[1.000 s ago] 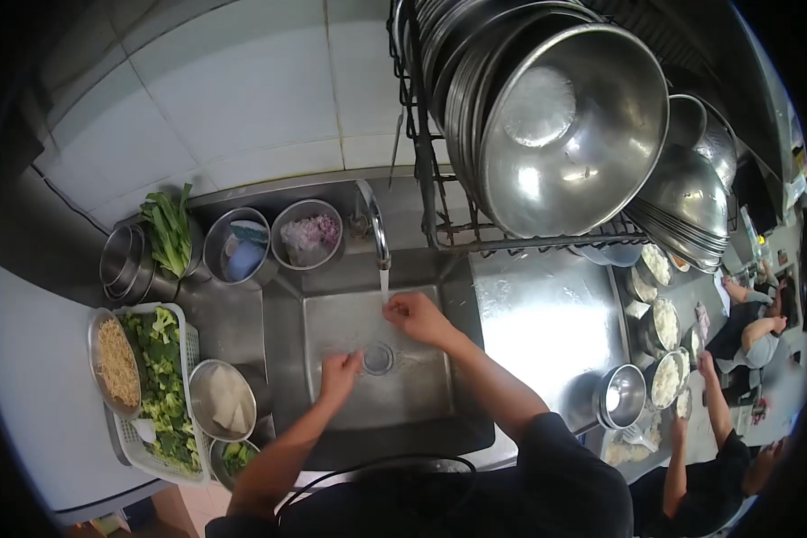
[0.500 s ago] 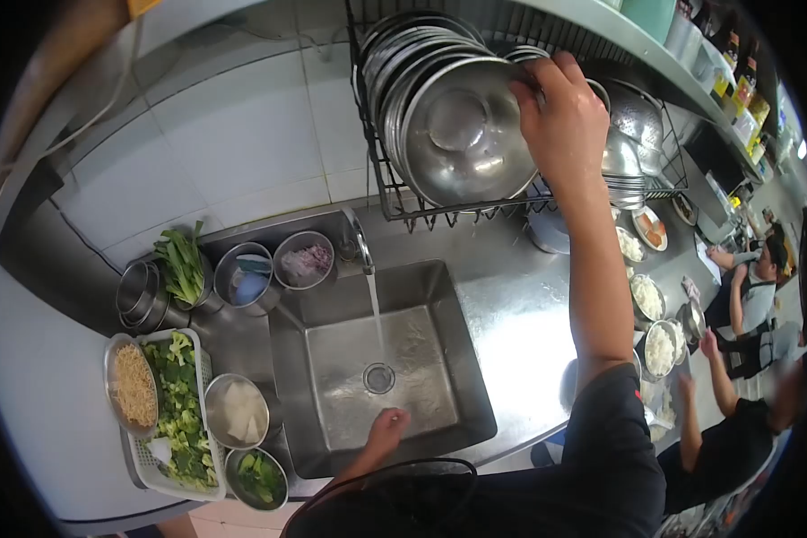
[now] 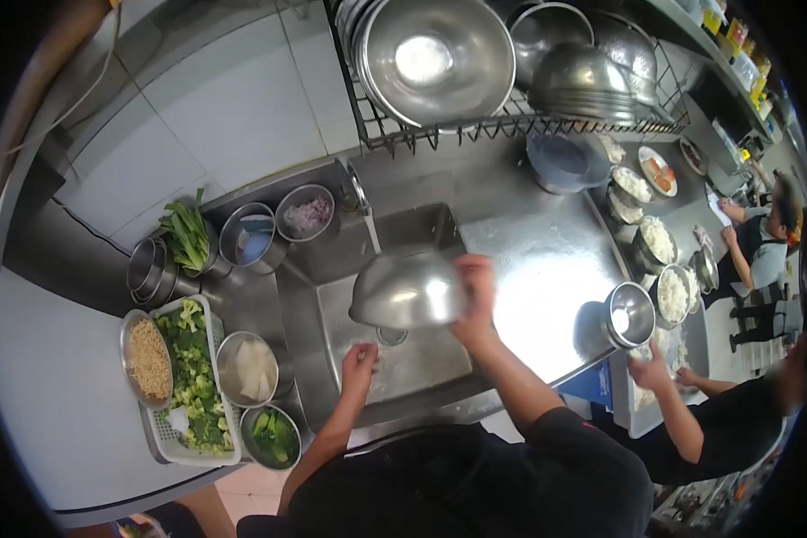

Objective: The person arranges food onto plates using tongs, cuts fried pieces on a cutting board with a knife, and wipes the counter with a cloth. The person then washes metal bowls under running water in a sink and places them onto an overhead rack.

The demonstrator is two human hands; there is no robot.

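Note:
In the head view, my right hand (image 3: 475,300) grips the rim of a shiny metal bowl (image 3: 405,291) above the sink (image 3: 332,309). The bowl is tipped over, its rounded outside facing up. Water running from the faucet (image 3: 359,188) passes behind the bowl, which covers part of the sink floor and drain. Just below the bowl, apart from it, hovers my left hand (image 3: 359,366) with curled fingers and no object showing in them.
A wire rack (image 3: 511,125) above holds stacked metal bowls. Left of the sink stand a basket of broccoli (image 3: 188,386) and several small food bowls. A blue-grey tub (image 3: 560,161) sits on the right counter. At far right, a co-worker's hand (image 3: 652,368) is near a small bowl (image 3: 630,314).
My right hand has come down from the rack to the sink, bringing a metal bowl with it. My left hand has moved slightly left and up. The co-worker's hands have also shifted.

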